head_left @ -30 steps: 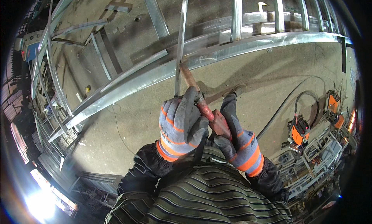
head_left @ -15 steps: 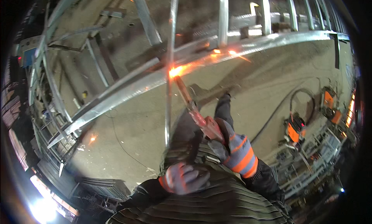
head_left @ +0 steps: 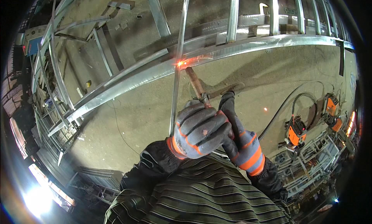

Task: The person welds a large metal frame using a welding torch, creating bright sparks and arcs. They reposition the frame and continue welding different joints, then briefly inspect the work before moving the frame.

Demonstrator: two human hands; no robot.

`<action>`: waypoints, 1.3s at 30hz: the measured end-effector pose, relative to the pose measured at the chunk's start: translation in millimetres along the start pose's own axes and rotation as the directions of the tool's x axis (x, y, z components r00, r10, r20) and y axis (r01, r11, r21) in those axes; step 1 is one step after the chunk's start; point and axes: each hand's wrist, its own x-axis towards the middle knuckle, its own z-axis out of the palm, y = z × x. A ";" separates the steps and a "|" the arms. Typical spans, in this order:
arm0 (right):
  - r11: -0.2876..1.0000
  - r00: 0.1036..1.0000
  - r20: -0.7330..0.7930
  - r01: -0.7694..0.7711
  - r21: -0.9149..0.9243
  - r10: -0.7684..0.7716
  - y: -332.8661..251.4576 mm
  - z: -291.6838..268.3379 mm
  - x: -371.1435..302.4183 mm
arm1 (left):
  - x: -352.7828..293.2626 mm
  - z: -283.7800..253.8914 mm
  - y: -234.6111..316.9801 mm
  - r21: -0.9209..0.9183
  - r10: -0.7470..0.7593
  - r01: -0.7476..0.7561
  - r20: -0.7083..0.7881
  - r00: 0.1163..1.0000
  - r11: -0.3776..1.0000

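Note:
Both my hands wear grey gloves with orange bands. My right hand (head_left: 247, 144) is closed around the rear of a welding torch, its grip mostly hidden by the gloves. Over the torch's front part my left hand (head_left: 203, 130) is wrapped, fingers curled. The worn, brownish nozzle of the welding torch (head_left: 196, 83) points away from me. Its tip stops just short of a small glowing spot (head_left: 180, 64), where a thin upright metal bar (head_left: 177, 94) crosses a long shiny metal rail (head_left: 143, 81).
Several metal bars (head_left: 273, 14) join the rail's far side. An orange machine (head_left: 295, 131) with a black hose (head_left: 285, 107) stands on the floor at the right. Behind it lie metal frames (head_left: 310, 162). A bright light (head_left: 38, 200) glares at lower left.
My left hand has risen from my lap onto the welding torch, covering its red body. The bright flare and sparks at the joint have shrunk to a small glow.

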 end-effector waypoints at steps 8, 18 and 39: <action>1.000 1.000 0.006 0.030 -0.002 -0.030 0.1 2.6 6.6 | -5.3 -1.4 -10.4 0.117 -0.007 0.000 0.056 0.998 0.993; 0.998 0.998 0.012 0.063 -0.030 -0.063 -13.7 -0.1 18.8 | -5.2 -0.2 -15.5 0.164 -0.032 0.023 0.055 0.998 0.986; 0.999 0.999 0.041 -0.009 -0.049 0.011 -24.2 -5.4 28.1 | -0.9 -6.6 -18.9 0.167 -0.069 0.066 0.012 0.998 0.984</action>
